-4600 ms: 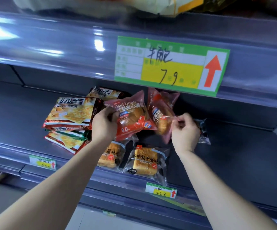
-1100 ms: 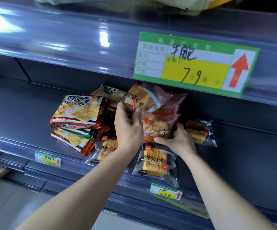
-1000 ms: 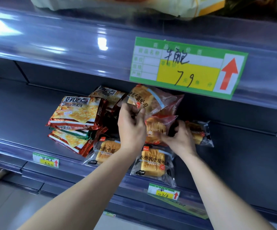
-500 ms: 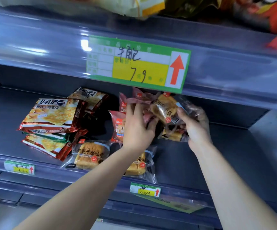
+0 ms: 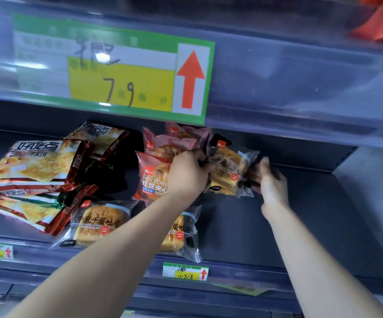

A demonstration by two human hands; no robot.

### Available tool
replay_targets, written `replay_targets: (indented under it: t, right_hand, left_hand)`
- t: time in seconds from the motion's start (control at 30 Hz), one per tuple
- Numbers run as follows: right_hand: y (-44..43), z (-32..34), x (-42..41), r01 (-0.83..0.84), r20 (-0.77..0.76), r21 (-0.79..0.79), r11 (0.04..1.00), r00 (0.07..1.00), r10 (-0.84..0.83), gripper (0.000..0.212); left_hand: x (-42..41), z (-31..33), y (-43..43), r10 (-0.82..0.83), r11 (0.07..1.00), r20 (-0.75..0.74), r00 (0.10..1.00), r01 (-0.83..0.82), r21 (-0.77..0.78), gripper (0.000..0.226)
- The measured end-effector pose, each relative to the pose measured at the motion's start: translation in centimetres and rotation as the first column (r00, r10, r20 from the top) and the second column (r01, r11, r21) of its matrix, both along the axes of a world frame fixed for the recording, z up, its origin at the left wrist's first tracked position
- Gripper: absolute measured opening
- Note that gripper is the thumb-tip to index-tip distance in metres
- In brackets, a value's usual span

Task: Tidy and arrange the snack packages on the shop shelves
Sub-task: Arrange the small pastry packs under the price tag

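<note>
Head view: left hand (image 5: 189, 174) pinches toast pack (image 5: 228, 171), grip of right hand (image 5: 272, 183) unclear; best laid flat beside red-bean packs (image 5: 154, 177).

Only two arms of the person show from here. The left forearm (image 5: 117, 249), below the green price tag (image 5: 115, 67), is bare along all its visible length, slim and smooth. The right forearm (image 5: 312, 260), below and to the right of that tag, is bare likewise. The left grip (image 5: 187, 174) and the right grip (image 5: 272, 182) are bare too.
</note>
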State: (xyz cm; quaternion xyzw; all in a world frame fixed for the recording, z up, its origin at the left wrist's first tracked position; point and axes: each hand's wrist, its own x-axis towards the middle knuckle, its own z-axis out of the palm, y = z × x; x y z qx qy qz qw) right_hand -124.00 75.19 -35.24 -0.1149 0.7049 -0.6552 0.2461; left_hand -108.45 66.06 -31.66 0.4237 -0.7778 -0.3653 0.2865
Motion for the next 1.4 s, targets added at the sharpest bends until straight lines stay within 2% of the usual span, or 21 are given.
replay_targets:
  t: [0.03,0.1,0.17,0.2,0.27,0.37,0.47,0.53,0.6,0.77,0.87,0.93,1.03,1.07,1.2,1.3,1.4]
  right_hand:
    - [-0.2,-0.6,-0.3,0.056,-0.080,0.106,0.993,0.996,-0.047,0.035]
    - [-0.6,-1.9,-0.7,0.029,-0.184,0.307,0.951,0.983,0.029,0.035]
    - [-1.0,-2.4,-0.7,-0.061,-0.153,0.445,0.893,0.978,0.143,0.031]
    - [-1.3,-2.4,-0.7,-0.093,-0.123,0.477,0.874,0.977,0.172,0.019]
    - [-1.9,-2.4,-1.1,-0.122,-0.081,0.490,0.863,0.979,0.184,0.021]
    - [-2.8,-2.6,-1.9,-0.035,-0.140,0.437,0.899,0.984,0.106,0.016]
    - [-2.8,-2.5,-2.2,0.097,-0.207,0.228,0.969,0.977,-0.049,0.021]
    - [-2.4,-2.1,-2.4,0.170,-0.183,0.088,0.981,0.971,-0.152,0.024]
    - [-2.0,-1.9,-2.8,0.189,-0.164,0.042,0.981,0.970,-0.180,0.027]
    - [-2.2,-2.6,-3.5,0.053,-0.100,0.124,0.991,0.994,-0.041,0.035]
    - [-3.2,-3.2,-3.7,0.003,-0.092,0.175,0.985,0.996,0.013,0.028]
    - [-4.0,-3.3,-3.5,0.022,-0.084,0.153,0.988,0.996,-0.009,0.020]
    - [-5.2,-3.5,-3.2,0.068,-0.068,0.110,0.992,0.996,-0.061,0.030]
    - [-5.5,-3.6,-3.1,0.077,-0.042,0.088,0.993,0.996,-0.073,0.033]
    - [-5.9,-3.9,-3.4,0.083,0.073,0.052,0.995,0.994,-0.087,0.028]
    - [-5.3,-3.9,-3.7,0.081,0.020,0.104,0.991,0.996,-0.084,0.020]
    - [-5.1,-4.0,-4.2,0.042,0.068,0.096,0.995,0.997,-0.048,0.015]
  left_hand:
    - [0.0,-0.1,0.1,0.006,1.000,-0.006,1.000,-0.006,-0.011,0.013]
    - [0.1,-0.2,0.4,0.023,0.999,-0.003,1.000,-0.023,-0.027,0.016]
    - [0.1,-0.5,0.5,0.032,0.999,0.003,0.999,-0.032,-0.020,0.016]
    - [0.0,-0.4,0.5,0.028,1.000,-0.002,1.000,-0.028,-0.011,0.015]
    - [-0.1,-0.5,0.4,0.017,1.000,-0.032,0.999,-0.016,0.022,0.015]
    - [-0.4,-0.7,0.4,0.012,1.000,-0.012,1.000,-0.012,0.006,0.014]
    - [-1.0,-1.3,1.3,-0.027,0.999,-0.061,0.998,0.029,0.029,0.012]
    - [-1.5,-1.8,2.0,-0.048,0.999,-0.003,0.999,0.048,0.024,0.010]
    - [-2.0,-2.6,2.5,-0.042,0.999,0.034,0.999,0.041,0.030,0.009]
    - [-3.0,-3.7,2.1,0.092,0.990,0.009,0.996,-0.092,0.108,0.008]
    - [-3.5,-4.4,1.5,0.155,0.975,-0.016,0.988,-0.151,0.161,0.017]
    - [-3.9,-5.2,1.4,0.142,0.967,-0.040,0.989,-0.131,0.217,0.030]
    - [-4.1,-6.5,1.1,0.099,0.954,0.011,0.995,-0.098,0.285,0.063]
    - [-4.2,-6.9,1.0,0.101,0.951,0.034,0.994,-0.106,0.291,0.067]
    - [-4.4,-7.4,0.5,0.146,0.948,0.104,0.984,-0.169,0.271,0.048]
    - [-4.8,-7.5,0.3,0.168,0.942,0.099,0.981,-0.189,0.276,0.038]
    - [-5.5,-7.7,0.2,0.203,0.908,0.062,0.977,-0.211,0.362,0.033]
